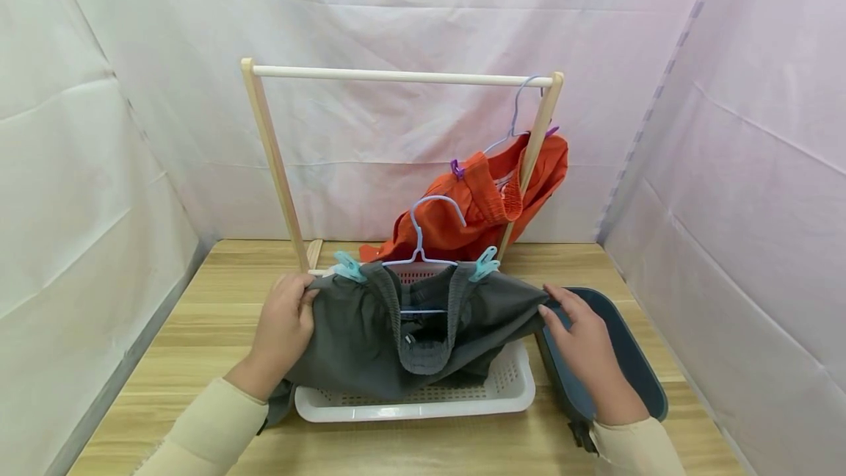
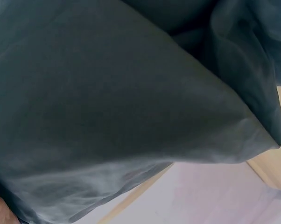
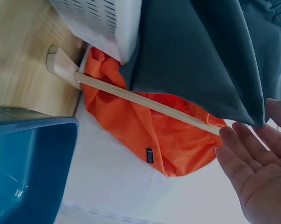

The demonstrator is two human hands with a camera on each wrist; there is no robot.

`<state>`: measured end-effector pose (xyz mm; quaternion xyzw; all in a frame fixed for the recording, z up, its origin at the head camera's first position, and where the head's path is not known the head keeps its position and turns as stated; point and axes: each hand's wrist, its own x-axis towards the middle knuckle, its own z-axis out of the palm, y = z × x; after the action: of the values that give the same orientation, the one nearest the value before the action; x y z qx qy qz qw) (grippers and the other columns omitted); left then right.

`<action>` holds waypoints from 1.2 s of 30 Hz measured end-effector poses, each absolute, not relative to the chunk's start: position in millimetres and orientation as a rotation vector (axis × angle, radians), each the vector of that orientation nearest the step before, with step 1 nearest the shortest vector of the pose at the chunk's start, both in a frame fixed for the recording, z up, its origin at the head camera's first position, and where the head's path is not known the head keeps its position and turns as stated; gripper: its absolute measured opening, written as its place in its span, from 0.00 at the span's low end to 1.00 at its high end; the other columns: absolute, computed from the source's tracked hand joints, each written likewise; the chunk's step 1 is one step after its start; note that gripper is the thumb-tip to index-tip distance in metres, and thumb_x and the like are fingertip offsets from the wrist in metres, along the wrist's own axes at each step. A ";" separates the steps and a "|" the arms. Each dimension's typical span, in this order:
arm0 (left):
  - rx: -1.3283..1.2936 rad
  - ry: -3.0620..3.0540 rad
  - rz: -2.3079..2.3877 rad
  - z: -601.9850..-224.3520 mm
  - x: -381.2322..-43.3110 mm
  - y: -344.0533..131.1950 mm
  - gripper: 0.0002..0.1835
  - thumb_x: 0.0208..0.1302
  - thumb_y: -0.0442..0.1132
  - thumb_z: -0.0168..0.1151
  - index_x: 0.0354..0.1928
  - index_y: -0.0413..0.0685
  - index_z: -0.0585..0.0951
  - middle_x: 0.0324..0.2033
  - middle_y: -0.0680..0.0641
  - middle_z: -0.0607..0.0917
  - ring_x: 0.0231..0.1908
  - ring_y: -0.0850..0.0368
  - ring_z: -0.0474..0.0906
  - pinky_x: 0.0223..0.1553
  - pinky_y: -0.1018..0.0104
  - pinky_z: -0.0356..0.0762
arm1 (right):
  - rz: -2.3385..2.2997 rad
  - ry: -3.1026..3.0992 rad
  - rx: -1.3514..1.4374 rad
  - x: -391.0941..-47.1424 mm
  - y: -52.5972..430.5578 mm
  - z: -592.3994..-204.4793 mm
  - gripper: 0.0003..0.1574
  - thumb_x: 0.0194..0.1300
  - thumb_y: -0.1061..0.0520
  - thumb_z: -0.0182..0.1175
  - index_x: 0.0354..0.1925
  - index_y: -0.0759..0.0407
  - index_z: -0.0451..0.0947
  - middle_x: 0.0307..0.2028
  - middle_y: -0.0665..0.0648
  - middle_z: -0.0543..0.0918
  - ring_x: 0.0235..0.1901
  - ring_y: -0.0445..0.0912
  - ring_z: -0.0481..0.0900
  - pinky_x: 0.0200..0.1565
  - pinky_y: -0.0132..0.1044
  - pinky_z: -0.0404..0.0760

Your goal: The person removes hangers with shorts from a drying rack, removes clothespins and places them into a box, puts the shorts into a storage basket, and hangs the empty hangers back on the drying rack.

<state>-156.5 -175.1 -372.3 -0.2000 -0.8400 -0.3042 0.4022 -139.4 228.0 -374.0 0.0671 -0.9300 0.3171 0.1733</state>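
Observation:
Dark grey pants (image 1: 357,329) with an elastic waistband are spread above a white basket (image 1: 416,411). They are fixed to a lilac wire hanger (image 1: 419,237) by two teal clothespins (image 1: 485,264), its hook pointing up. My left hand (image 1: 283,325) grips the cloth at the left side; the left wrist view is mostly filled by that fabric. On the other side, my right hand (image 1: 584,340) pinches a corner of the pants between thumb and fingertips, pulling the cloth out sideways. In the right wrist view, this hand (image 3: 262,163) has the corner at its fingertips.
Behind the basket stands a wooden rack with a white rail (image 1: 396,76). Orange pants (image 1: 449,219) hang at its right end from another hanger (image 1: 515,120) with purple clips. A dark blue bin (image 1: 634,358) lies to the right on the wooden table (image 1: 198,329). White sheets (image 1: 99,167) enclose the space.

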 end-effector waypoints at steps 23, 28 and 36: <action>-0.572 -2.175 -0.707 -389.0 -158.1 -168.9 0.12 0.49 0.16 0.64 0.33 0.34 0.75 0.27 0.44 0.76 0.31 0.54 0.69 0.31 0.59 0.71 | 0.661 -2.514 0.337 -154.2 232.6 -384.3 0.12 0.59 0.69 0.63 0.44 0.64 0.83 0.40 0.60 0.85 0.43 0.58 0.82 0.41 0.52 0.81; -0.593 -2.180 -0.678 -392.8 -158.3 -169.5 0.12 0.50 0.16 0.63 0.34 0.34 0.75 0.28 0.45 0.77 0.31 0.53 0.70 0.32 0.60 0.72 | 0.653 -2.522 0.350 -155.2 233.6 -389.4 0.12 0.58 0.70 0.64 0.42 0.63 0.84 0.39 0.59 0.85 0.42 0.57 0.83 0.41 0.52 0.81; -0.654 -2.130 -0.639 -398.0 -160.7 -172.9 0.14 0.48 0.14 0.63 0.35 0.34 0.77 0.28 0.45 0.78 0.32 0.52 0.73 0.33 0.62 0.75 | 0.644 -2.522 0.356 -155.5 233.8 -395.6 0.11 0.57 0.70 0.64 0.40 0.64 0.84 0.37 0.59 0.85 0.40 0.57 0.83 0.41 0.51 0.82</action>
<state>-160.7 -172.9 -398.0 -0.2587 -0.8421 -0.2527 0.4001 -155.5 233.8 -395.6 0.1312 -0.9284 0.2369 0.2543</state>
